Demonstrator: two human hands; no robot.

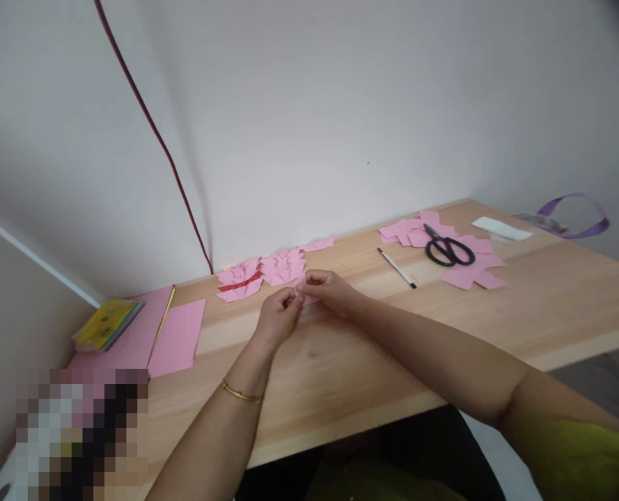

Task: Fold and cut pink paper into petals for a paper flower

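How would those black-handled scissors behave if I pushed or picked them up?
The scissors would probably feel stiff and fairly heavy for their size, given the metal-looking blades. Pushed, they might drag or slide on the loose pink paper pieces underneath.

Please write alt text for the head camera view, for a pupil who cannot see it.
A person's left hand and right hand pinch a small pink paper piece over a wooden table. Beyond them, creased pink pieces lie near the wall; to the right, black-handled scissors rest on loose pink sheets, with a pen nearby.
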